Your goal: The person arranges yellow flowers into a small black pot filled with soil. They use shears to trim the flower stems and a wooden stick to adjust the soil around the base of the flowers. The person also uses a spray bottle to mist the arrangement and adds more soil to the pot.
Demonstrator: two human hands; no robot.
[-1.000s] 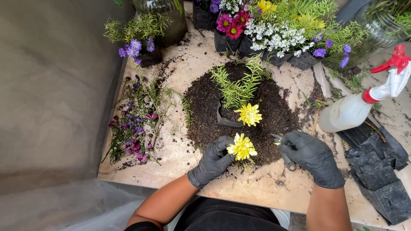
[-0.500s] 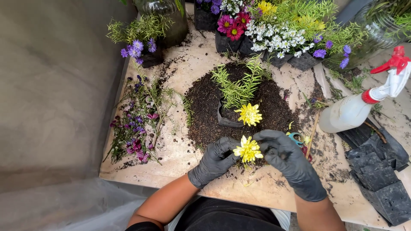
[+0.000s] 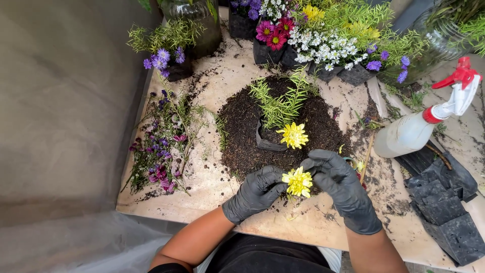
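Observation:
Both my hands wear black gloves. My left hand point(image 3: 255, 192) grips the stem of a cut yellow flower point(image 3: 298, 182) from below. My right hand point(image 3: 341, 184) touches the same flower from the right, its fingers curled beside the petals. Just beyond lies a round mound of dark soil point(image 3: 242, 131) on the paper-covered table point(image 3: 212, 187). In the mound sits a small black pot point(image 3: 265, 143) with a green feathery plant point(image 3: 283, 103) and a second yellow flower point(image 3: 293, 135).
A white spray bottle with a red trigger point(image 3: 414, 129) lies at the right, above a pile of empty black plastic pots point(image 3: 447, 212). Cut purple flowers point(image 3: 161, 146) lie at the left. Potted pink, white, purple and yellow flowers point(image 3: 323, 43) line the back edge.
My right hand has moved left from a small tool on the table to the yellow flower. My left hand has kept hold of the flower and lifted it slightly.

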